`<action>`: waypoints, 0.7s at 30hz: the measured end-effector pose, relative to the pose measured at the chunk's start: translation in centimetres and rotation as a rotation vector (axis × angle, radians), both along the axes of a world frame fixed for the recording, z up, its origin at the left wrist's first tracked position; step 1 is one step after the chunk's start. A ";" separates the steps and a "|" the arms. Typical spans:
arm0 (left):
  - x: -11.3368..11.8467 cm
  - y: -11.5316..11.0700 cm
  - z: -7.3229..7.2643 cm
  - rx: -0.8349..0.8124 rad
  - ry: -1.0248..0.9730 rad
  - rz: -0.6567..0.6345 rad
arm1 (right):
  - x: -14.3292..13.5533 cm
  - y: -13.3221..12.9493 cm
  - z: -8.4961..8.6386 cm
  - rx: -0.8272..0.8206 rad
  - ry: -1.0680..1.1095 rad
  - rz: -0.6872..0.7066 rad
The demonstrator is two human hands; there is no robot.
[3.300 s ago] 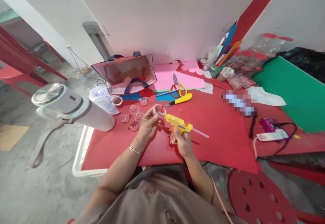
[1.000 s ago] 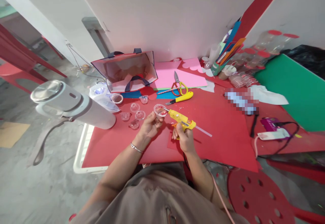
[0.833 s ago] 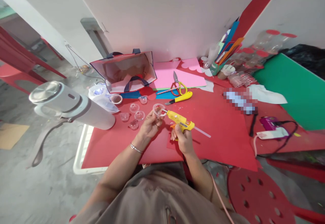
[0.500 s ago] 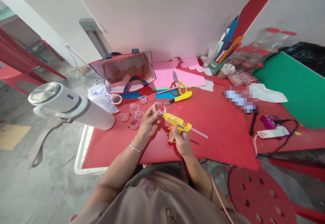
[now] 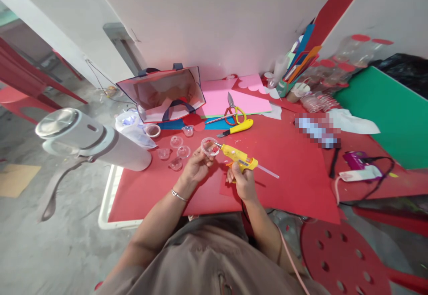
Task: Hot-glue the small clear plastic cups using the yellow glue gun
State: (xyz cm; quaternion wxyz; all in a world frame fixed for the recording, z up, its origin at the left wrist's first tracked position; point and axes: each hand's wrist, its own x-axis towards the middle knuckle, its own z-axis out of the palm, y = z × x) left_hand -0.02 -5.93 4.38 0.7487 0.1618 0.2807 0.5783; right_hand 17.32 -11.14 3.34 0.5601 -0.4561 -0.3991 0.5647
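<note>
Pinched in the fingers of my left hand (image 5: pixel 198 166) is a small clear plastic cup (image 5: pixel 210 147) with bits of red in it. My right hand (image 5: pixel 243 181) is wrapped round the grip of a yellow glue gun (image 5: pixel 238 155), its metal nozzle at the cup's right rim. I cannot tell whether nozzle and rim touch. A clear glue stick (image 5: pixel 268 172) pokes out of the gun's back end. Several more clear cups (image 5: pixel 183 151) lie on the red sheet to the left of my hands. Beyond them is a yellow utility knife (image 5: pixel 238 128).
A large white flask (image 5: pixel 96 139) leans at the table's left. Behind are an open paper bag (image 5: pixel 160 93), scissors (image 5: pixel 236 112), pink sheets (image 5: pixel 219 98) and a pen holder (image 5: pixel 284 89). On the right are a green board (image 5: pixel 384 121), a purple device (image 5: pixel 356 160) and a red stool (image 5: pixel 341 259).
The glue gun and my right hand have moved a little to the right. The cup has turned slightly, and the nozzle has shifted from its front to its right rim.
</note>
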 end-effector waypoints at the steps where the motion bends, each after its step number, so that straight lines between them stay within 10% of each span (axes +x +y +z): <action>1: -0.1 0.0 0.1 -0.015 -0.004 -0.012 | 0.0 0.0 -0.1 0.001 -0.004 0.001; 21: 0.7 0.4 -0.3 0.083 0.048 0.149 | -1.2 -1.1 0.0 -0.038 0.057 0.015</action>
